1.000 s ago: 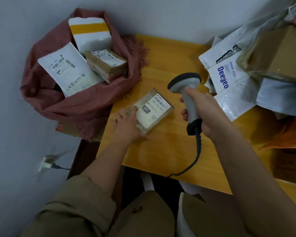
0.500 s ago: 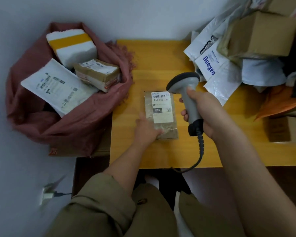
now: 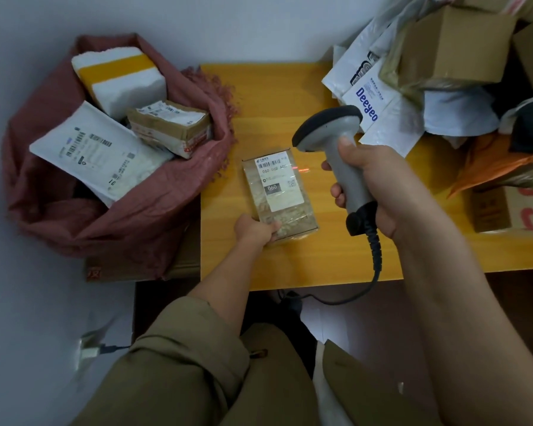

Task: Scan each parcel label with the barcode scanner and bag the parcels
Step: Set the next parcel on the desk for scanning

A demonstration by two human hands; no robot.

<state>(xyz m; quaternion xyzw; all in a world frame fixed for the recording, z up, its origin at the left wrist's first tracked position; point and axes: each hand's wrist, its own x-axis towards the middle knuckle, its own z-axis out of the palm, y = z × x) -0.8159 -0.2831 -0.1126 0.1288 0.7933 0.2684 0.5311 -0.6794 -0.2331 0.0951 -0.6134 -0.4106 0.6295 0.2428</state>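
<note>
While a second ago the parcel [image 3: 279,196] lay askew on the yellow table [image 3: 290,262], it now lies squared up, label up, just right of the red bag [image 3: 120,216]. The left hand [image 3: 254,230] grips the parcel's near-left corner, fingers curled over its edge. Right of the parcel, the right hand [image 3: 373,192] stays wrapped round the barcode scanner [image 3: 339,149], and a red scan line [image 3: 302,170] has appeared beside the label's top.
</note>
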